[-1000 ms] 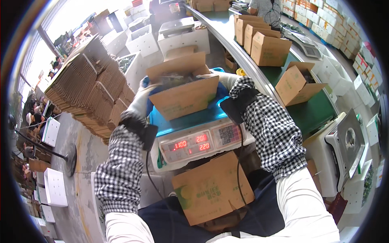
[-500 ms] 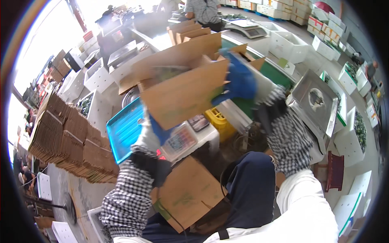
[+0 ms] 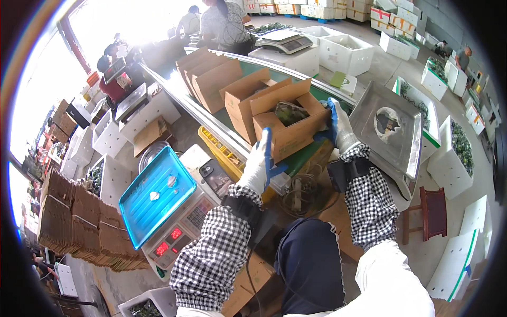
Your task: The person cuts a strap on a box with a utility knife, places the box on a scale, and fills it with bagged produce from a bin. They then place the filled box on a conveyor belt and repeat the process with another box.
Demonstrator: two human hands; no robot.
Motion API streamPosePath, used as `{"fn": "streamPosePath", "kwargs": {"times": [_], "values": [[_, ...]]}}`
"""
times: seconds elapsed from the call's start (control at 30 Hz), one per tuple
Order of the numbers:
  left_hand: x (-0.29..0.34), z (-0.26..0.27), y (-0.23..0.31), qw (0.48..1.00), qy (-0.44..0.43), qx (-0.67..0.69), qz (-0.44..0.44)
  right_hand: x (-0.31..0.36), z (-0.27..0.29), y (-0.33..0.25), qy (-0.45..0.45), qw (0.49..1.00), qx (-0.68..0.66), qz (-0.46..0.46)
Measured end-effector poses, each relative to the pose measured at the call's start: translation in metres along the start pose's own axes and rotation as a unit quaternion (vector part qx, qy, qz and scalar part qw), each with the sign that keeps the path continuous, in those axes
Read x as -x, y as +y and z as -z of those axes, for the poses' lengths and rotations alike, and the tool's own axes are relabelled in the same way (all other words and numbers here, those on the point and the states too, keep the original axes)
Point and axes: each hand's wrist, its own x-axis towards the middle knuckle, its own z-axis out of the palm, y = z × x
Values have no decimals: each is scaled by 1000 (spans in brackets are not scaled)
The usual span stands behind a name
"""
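An open cardboard box (image 3: 285, 138) with a dark green bundle (image 3: 289, 113) inside sits on the green conveyor belt (image 3: 311, 158) in front of me. My left hand (image 3: 257, 162), in a white glove with blue palm, grips its near left side. On its right side, my right hand (image 3: 340, 126), gloved the same way, holds the box with fingers up along the wall. Directly behind it stands another open cardboard box (image 3: 245, 103). Several more boxes (image 3: 211, 82) line the belt farther left.
A scale with a blue tray (image 3: 158, 193) and lit red display stands left, a phone (image 3: 215, 177) beside it. Flattened cardboard (image 3: 79, 216) is stacked far left. A steel-topped scale (image 3: 391, 132) stands right, near white foam boxes (image 3: 454, 153) of greens. Other people (image 3: 227, 26) work behind.
Both hands have carried the box away from above the blue-tray scale, to the right and down onto the belt. The scale's tray and display are now uncovered.
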Motion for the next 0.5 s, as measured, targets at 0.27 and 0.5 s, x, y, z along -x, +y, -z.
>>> {"fn": "streamPosePath", "kwargs": {"times": [0.27,0.5], "values": [[-8,-1,-10,778,24,-523,-347,3,-3,-3,41,996,65,46],[-47,15,-41,970,85,-77,-214,37,-19,75,-50,997,-59,12]]}}
